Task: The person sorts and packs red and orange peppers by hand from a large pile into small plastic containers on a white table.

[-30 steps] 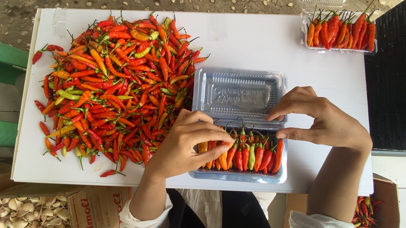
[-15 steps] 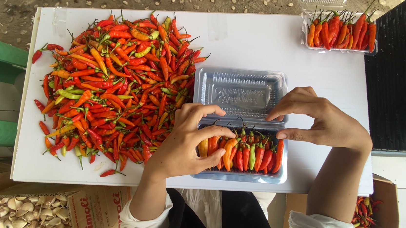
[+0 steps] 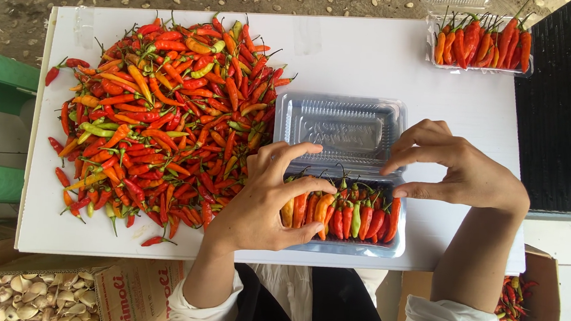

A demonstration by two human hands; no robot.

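Two bare hands work at a clear plastic clamshell tray (image 3: 395, 246) on the white table (image 3: 350, 56), just right of the loose chili pile (image 3: 158, 115). Left hand (image 3: 264, 203) lies fingers-spread on the packed chilies (image 3: 356, 218); right hand (image 3: 460, 172) pinches the open lid (image 3: 343, 128) at its hinge edge.

Red, orange and green chillies (image 3: 165, 115) heap on a white table (image 3: 350, 56) beside a seemingly ribbed black mat (image 3: 568, 116).

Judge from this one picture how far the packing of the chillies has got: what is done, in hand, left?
Done: one filled clear tray sits at the table's far corner. In hand: the left hand and right hand rest on an open clamshell tray holding a row of chillies, lid open. Left: a big loose pile of chillies.
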